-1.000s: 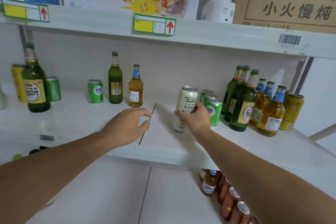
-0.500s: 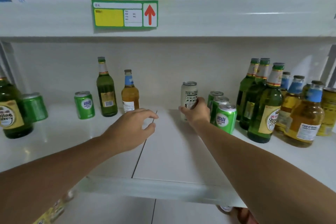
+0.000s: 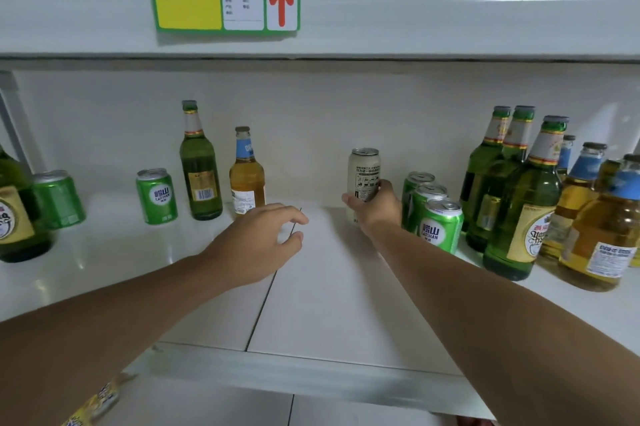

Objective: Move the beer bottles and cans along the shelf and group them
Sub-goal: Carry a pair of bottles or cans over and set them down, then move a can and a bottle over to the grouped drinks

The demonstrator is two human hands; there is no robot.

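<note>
My right hand point(image 3: 375, 207) grips a tall white can point(image 3: 363, 173) standing at the back of the white shelf point(image 3: 329, 304), just left of three green cans point(image 3: 441, 228). Right of those stand three green bottles point(image 3: 523, 204) and several amber bottles point(image 3: 602, 235). My left hand point(image 3: 258, 242) hovers over the shelf's middle, fingers curled apart and empty, in front of an amber bottle point(image 3: 246, 176). Left of it stand a green bottle point(image 3: 200, 169) and a green can point(image 3: 156, 195).
At the far left stand another green can point(image 3: 59, 199) and a large green bottle point(image 3: 15, 218). The upper shelf edge point(image 3: 415, 6) with a yellow-green price tag point(image 3: 225, 0) hangs low overhead. A seam point(image 3: 266, 301) runs down the shelf's middle.
My right hand has carried the white can from the shelf's front to the back beside the green cans. The camera has moved closer and lower. My left hand has stayed near the seam.
</note>
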